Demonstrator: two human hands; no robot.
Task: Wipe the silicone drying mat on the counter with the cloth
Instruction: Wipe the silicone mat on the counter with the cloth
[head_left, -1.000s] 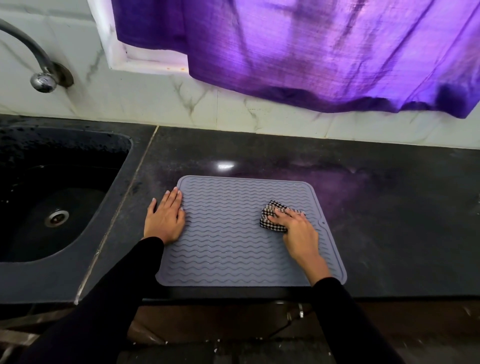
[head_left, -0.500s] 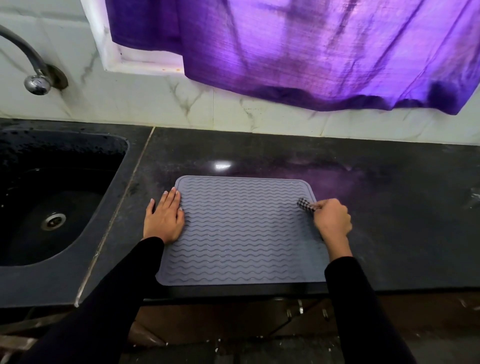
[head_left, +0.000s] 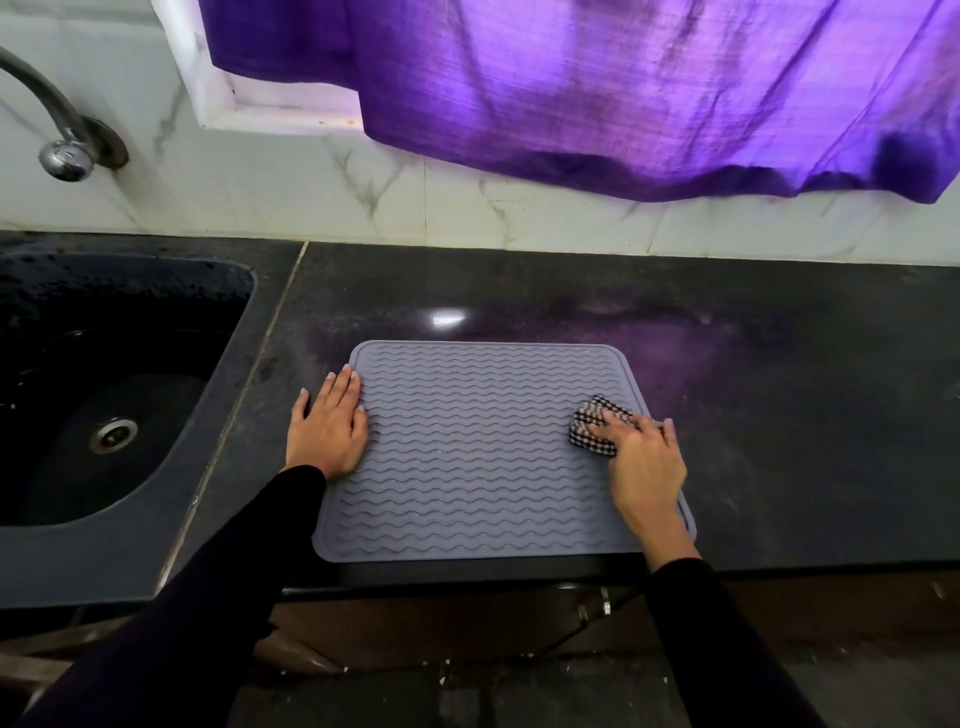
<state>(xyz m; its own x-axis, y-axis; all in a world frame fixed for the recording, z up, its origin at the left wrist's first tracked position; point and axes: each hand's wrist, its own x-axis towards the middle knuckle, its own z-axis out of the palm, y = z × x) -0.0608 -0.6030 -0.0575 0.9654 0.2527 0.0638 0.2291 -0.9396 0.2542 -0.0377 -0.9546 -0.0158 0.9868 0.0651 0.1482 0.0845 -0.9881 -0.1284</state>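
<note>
Head view. The dark stone counter (head_left: 753, 415) fills the middle band of the view, with a sink (head_left: 104, 415) set into it at 9 o'clock and a purple curtain (head_left: 597, 88) hanging over the tiled wall at 12 o'clock.

The grey silicone drying mat (head_left: 478, 457) lies flat on the counter at centre, its near edge level with the counter's front lip. Its wavy ribs run from 9 to 3 o'clock, and its longer side appears to follow the same line (wide-angle distortion makes this a judgement).

The left hand (head_left: 330, 423) rests palm down at the mat's 9 o'clock edge, fingers straight and close together, pointing to 12 o'clock, partly on the mat and partly on the counter; it appears to pin the mat.

The right hand (head_left: 641, 457) lies at the mat's 3 o'clock edge, fingers extended and slightly parted, pressing down on the checked cloth (head_left: 595, 426). The cloth is bunched, touches the mat, and shows at about 10 o'clock from the knuckles; the rest is hidden under the fingers.

The unwiped expanse of mat lies at 9 o'clock from the cloth, between the two hands. The coming stroke is therefore judged to run along the ribs toward the left hand, and the right hand alone is placed to make it.
</note>
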